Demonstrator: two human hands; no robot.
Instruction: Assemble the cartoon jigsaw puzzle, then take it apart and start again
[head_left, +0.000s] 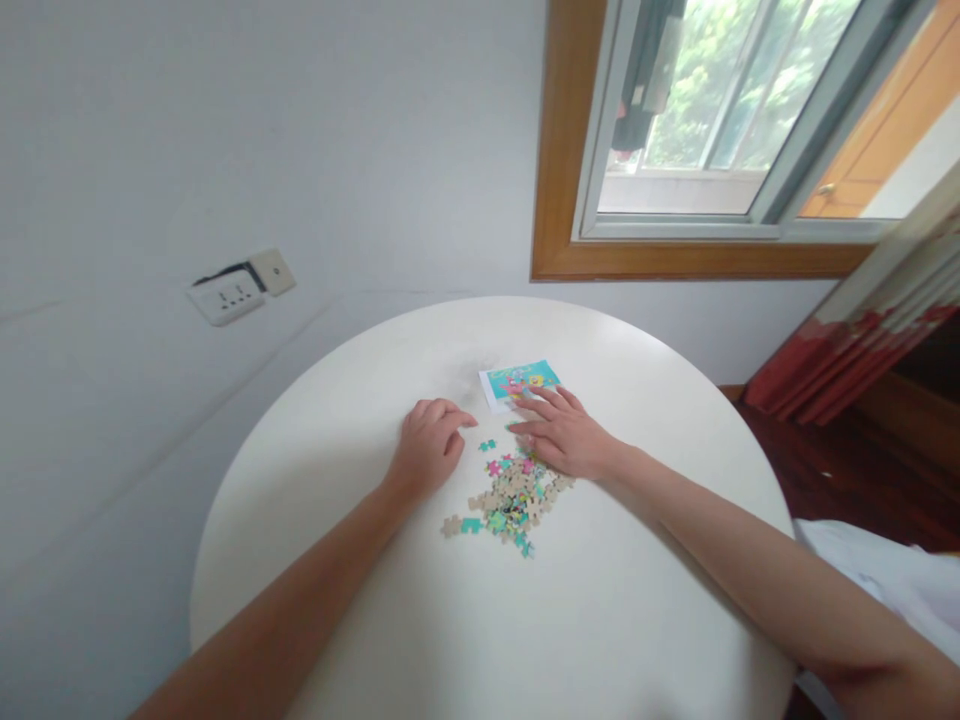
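Observation:
A loose heap of jigsaw puzzle pieces (514,493) lies on the white round table (450,620), some showing tan backs, others teal, pink and yellow faces. My left hand (431,447) rests left of the heap, its index finger stretched out, the other fingers loosely bent and nothing visible in it. Palm down, my right hand (564,433) spreads its fingers over the heap's upper right edge. Its fingertips reach the lower edge of a picture card (536,371) with colourful cartoon figures. A teal piece (487,445) lies between the two hands. What is under my right palm is hidden.
Behind the table stands a white wall with a power socket (229,297) at the left. A wood-framed window (568,262) is at the upper right, with a red and cream curtain (810,370) beside it. White cloth (877,570) shows at the right edge.

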